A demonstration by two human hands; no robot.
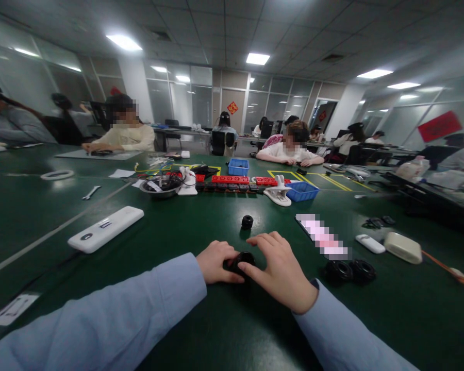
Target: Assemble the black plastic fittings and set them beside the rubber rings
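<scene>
Between my two hands, near the table's front, is a round black part (244, 259). My left hand (217, 262) holds it from the left, with the thumb below and the fingers curled behind it. The thumb of my right hand (280, 268) reaches the part's right side, while its other fingers are spread apart above it. Just beyond the hands, a smaller black ring-like piece (247, 222) stands on the green table (201, 221). The underside of the held part is hidden.
Right: a phone (320, 234), black coils (338, 270), a white case (402, 247). Left: a white power bank (106, 229) and wrench (91, 193). Farther back: red strips (230, 180), blue bins (302, 191), a metal bowl (160, 193) and seated people.
</scene>
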